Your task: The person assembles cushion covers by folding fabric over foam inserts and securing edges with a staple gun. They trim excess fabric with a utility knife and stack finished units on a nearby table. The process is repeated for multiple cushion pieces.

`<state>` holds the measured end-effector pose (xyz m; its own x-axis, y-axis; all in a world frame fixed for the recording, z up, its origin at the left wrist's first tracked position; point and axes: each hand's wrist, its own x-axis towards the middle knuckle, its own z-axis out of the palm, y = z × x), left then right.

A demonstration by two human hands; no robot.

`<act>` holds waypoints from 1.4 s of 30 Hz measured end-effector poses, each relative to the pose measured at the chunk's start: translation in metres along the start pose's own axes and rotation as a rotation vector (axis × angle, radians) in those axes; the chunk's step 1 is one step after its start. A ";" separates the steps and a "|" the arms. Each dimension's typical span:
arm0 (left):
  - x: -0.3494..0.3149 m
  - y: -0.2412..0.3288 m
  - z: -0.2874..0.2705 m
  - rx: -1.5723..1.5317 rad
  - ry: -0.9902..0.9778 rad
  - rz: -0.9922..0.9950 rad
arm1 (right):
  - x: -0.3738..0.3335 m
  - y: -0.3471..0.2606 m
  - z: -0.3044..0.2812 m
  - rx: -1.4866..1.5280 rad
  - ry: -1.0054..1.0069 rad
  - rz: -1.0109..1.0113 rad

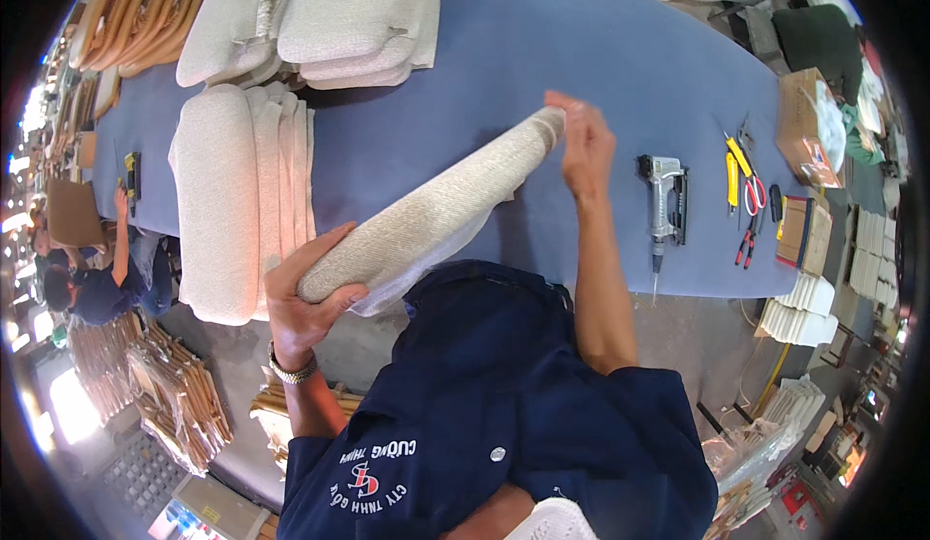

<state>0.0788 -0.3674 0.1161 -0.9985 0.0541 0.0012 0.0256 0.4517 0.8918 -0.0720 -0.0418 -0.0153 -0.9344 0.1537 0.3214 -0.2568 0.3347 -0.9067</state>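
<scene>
A beige fabric-covered cushion pad (pixel 426 213) is held tilted on its edge over the near side of the blue table (pixel 572 31). Its left end lies lower and closer to me, and white cloth hangs from its underside. My left hand (pixel 308 293), with a metal watch at the wrist, grips that end between thumb and fingers. At the raised far right end, my right hand (pixel 585 148) is closed on the fabric edge; its fingertips are slightly blurred. The pad's underside is mostly hidden from view.
Stacked beige pads (pixel 218 201) stand left, with more pads (pixel 354 17) behind. A staple gun (pixel 666 201), yellow-handled tool (pixel 738 155) and red-handled scissors (pixel 755 194) lie right, near a cardboard box (pixel 802 123). Another person (pixel 102 283) works at far left.
</scene>
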 end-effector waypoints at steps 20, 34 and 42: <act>-0.033 -0.062 -0.009 0.108 0.065 0.011 | -0.001 0.115 0.030 0.312 -0.169 0.743; 0.053 -0.088 0.159 0.340 -0.238 0.081 | 0.012 0.149 -0.046 -0.328 0.188 0.732; 0.058 -0.087 0.156 0.295 -0.259 0.096 | -0.054 0.149 -0.019 0.338 0.136 1.097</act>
<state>0.0258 -0.2649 -0.0317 -0.9467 0.3144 -0.0697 0.1683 0.6676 0.7252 -0.0554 0.0175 -0.1623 -0.6666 0.3133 -0.6763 0.6046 -0.3034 -0.7365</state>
